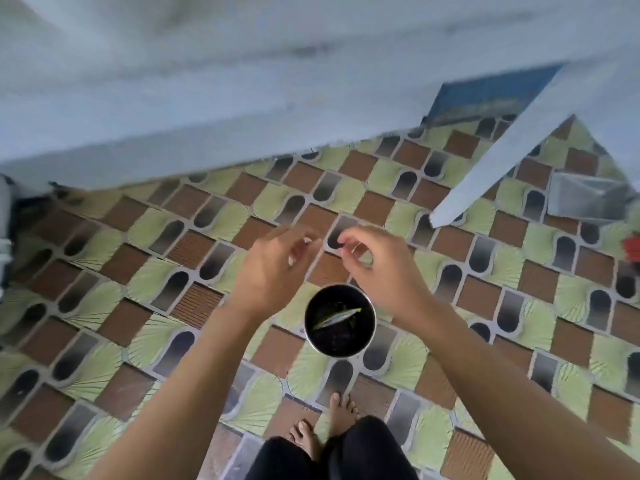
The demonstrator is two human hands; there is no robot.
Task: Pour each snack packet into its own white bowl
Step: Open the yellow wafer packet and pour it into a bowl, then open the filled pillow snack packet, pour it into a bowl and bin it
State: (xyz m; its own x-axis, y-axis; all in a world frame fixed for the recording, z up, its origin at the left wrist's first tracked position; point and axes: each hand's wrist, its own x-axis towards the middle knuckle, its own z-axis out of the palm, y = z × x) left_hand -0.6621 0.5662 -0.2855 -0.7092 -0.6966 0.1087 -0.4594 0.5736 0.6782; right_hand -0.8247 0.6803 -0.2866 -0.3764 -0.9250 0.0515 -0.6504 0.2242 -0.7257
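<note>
Neither a white bowl nor a full snack packet is in view. On the patterned floor below me stands a round metal-rimmed bin (pixel 367 306) with a dark inside. A flattened silvery packet (pixel 337 318) with a yellow-green edge lies in it. My left hand (pixel 277 268) and my right hand (pixel 377 268) hover side by side above the bin's far rim. Their fingers are loosely curled and hold nothing that I can see. Motion blurs the fingertips.
My bare feet (pixel 325 427) stand just behind the bin on the brown and green tiled floor (pixel 138 271). A pale blue wall (pixel 207 98) runs across the top. A grey metal container (pixel 588 199) and a red object (pixel 632 247) sit at the right edge.
</note>
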